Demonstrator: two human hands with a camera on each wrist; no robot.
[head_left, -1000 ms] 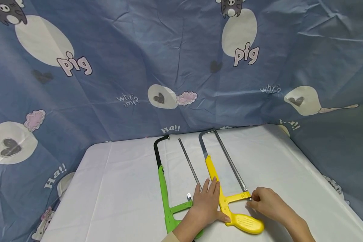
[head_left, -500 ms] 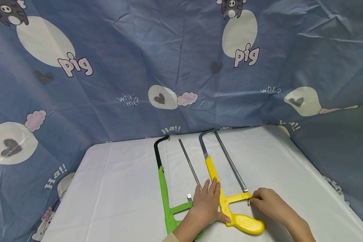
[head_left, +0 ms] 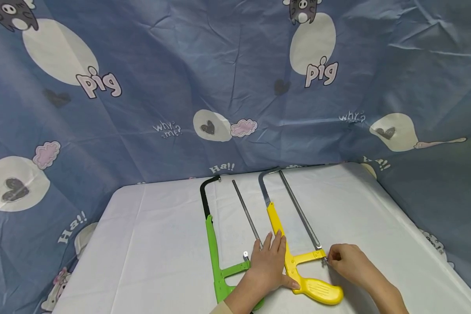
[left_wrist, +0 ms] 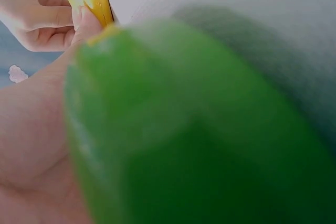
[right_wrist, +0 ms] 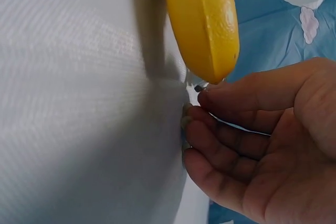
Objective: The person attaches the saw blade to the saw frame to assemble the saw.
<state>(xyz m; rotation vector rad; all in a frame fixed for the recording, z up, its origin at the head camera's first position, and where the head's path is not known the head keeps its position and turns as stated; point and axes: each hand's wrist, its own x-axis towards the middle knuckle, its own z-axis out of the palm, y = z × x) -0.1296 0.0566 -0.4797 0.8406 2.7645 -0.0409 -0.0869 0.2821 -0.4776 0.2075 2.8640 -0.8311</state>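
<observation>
A yellow hacksaw [head_left: 275, 218] lies on the white-covered table, its blade [head_left: 300, 210] running along the open side of the frame. My left hand [head_left: 266, 267] rests on the frame with fingers spread and straight, the thumb at the base of the yellow handle [head_left: 322, 291]. At the end of the short yellow arm, my right hand [head_left: 351, 264] pinches the small metal wing nut [head_left: 324, 261] between thumb and forefinger. In the right wrist view the thumb hides most of that nut. A green hacksaw [head_left: 213, 244] lies left, its handle [left_wrist: 199, 119] partly under my left wrist.
Between the two saws lies a separate thin blade [head_left: 245, 209], its near end covered by my left fingers. A metal blade holder [head_left: 245, 255] sticks out of the green saw's arm. Patterned blue cloth [head_left: 161, 87] hangs behind the table [head_left: 149, 244].
My right fingers have shifted slightly around the wing nut, and the nut shows at a different angle. My left hand and both saws have stayed in place.
</observation>
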